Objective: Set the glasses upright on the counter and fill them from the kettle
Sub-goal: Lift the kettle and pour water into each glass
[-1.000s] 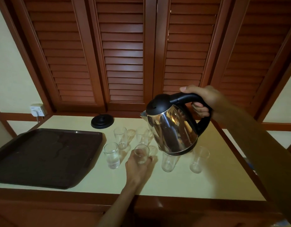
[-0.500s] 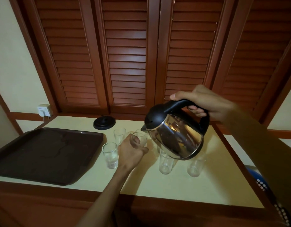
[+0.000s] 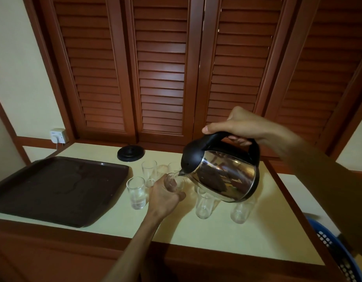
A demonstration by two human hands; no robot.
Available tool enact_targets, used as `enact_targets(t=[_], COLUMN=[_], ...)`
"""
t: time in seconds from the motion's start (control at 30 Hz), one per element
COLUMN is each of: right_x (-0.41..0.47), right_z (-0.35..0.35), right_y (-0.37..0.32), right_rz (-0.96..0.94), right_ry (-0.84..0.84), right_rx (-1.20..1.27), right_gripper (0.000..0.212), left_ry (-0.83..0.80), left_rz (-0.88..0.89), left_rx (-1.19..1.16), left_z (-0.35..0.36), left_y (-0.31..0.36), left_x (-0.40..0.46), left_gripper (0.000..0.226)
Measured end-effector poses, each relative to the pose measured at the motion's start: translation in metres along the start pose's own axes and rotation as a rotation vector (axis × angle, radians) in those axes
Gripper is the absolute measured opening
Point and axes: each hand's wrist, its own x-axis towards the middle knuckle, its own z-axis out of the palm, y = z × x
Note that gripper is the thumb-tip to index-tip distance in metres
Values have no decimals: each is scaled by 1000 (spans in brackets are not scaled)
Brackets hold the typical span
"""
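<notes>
Lifted off the counter (image 3: 216, 237) since a second ago, the glass (image 3: 174, 183) now meets the tilted kettle (image 3: 223, 174) spout. Left hand (image 3: 162, 197) fingers wrap the glass; right hand (image 3: 241, 127) grips the handle, so pouring looks underway.

Counter (image 3: 267, 237): front right bare, passable. Centre blocked by standing glasses (image 3: 203, 204), tilted kettle (image 3: 223, 176) above. Left taken by tray (image 3: 60, 190); base (image 3: 131, 153) at back.

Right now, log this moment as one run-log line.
left hand: holds glass | right hand: tilts kettle | spout at glass rim | step: filling
</notes>
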Motion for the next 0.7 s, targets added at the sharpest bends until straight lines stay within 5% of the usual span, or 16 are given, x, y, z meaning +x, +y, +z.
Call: enact_targets(t=[0.7], right_x=[-6], right_z=[-20], right_y=[-8], right_rz=[67], right_ry=[-1], right_rx=[48], right_gripper=[47], left_ry=[-41], left_rz=[-140], left_rx=[-93], left_z=[-4], left_y=[-31], left_x=[-5], left_gripper=[27])
